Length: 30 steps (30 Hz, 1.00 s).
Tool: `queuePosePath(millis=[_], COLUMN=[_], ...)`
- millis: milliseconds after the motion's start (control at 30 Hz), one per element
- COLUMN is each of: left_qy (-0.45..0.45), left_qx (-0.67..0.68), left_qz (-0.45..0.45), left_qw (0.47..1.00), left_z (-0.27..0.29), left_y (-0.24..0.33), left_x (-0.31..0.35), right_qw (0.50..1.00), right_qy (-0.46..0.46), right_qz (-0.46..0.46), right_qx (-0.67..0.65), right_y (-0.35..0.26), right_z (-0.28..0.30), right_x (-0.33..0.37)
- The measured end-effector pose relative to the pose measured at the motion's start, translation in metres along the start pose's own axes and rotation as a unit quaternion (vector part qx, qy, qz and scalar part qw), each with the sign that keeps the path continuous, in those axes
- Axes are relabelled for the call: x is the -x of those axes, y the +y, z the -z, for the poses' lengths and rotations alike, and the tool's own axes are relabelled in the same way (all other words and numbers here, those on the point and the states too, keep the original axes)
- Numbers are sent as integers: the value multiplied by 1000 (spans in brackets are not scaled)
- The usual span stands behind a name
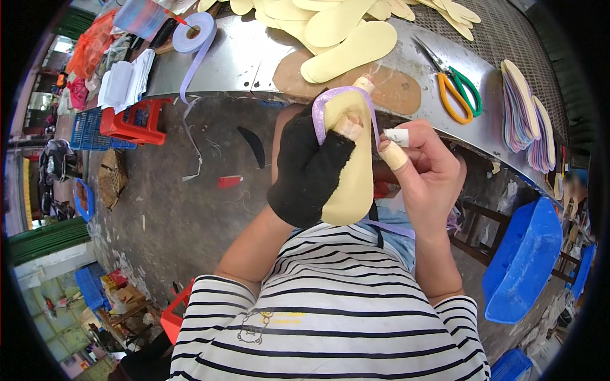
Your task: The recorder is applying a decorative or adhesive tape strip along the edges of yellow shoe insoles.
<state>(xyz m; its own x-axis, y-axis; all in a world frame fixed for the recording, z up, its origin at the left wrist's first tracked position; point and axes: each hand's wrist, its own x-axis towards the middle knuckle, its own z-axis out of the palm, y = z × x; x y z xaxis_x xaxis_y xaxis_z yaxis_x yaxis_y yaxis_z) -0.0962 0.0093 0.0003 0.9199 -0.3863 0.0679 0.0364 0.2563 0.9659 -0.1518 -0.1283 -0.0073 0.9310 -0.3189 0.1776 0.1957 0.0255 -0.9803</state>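
Observation:
My left hand [308,168], in a black fingerless glove, grips a pale yellow insole [351,193] with the thumb pressed on its face. A lilac tape [320,115] runs around the upper end of the insole, along its edge. My right hand [427,168] is beside the insole's right edge, thumb and forefinger pinched together on the tape. White and tan wraps cover those two fingertips. A further length of the tape shows below, across my lap. The fingers behind the insole are mostly hidden.
On the metal-edged bench [235,54] lie a pile of yellow insoles [356,51], a tape roll [194,32], scissors [452,89] with orange and green handles, and stacked insoles [521,105]. A red stool [135,122] stands left; a blue tub [524,260] stands right.

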Motion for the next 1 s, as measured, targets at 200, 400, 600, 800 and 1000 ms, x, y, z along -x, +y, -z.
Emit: queuePosePath(millis=[200,400,600,800,1000], left_qy=[18,42,79,59,-25], left_qx=[-13,-10,8,-92,6], left_qz=[-108,36,16,9,1], left_qw=[994,998,997,994,1000], left_z=[-11,-5,-6,-4,9], left_y=[-9,-5,3,4,-46], left_x=[-9,-23,-25,-34,-22], right_qw=[988,984,982,982,990], right_qy=[-47,-85,-64,-115,-86], right_qz=[-100,-111,-135,-133,-99], right_qx=[-106,-110,-116,-69,-56], right_y=[-5,8,8,8,27], right_z=[-2,4,8,8,3], right_x=[-4,-21,-12,-19,-34])
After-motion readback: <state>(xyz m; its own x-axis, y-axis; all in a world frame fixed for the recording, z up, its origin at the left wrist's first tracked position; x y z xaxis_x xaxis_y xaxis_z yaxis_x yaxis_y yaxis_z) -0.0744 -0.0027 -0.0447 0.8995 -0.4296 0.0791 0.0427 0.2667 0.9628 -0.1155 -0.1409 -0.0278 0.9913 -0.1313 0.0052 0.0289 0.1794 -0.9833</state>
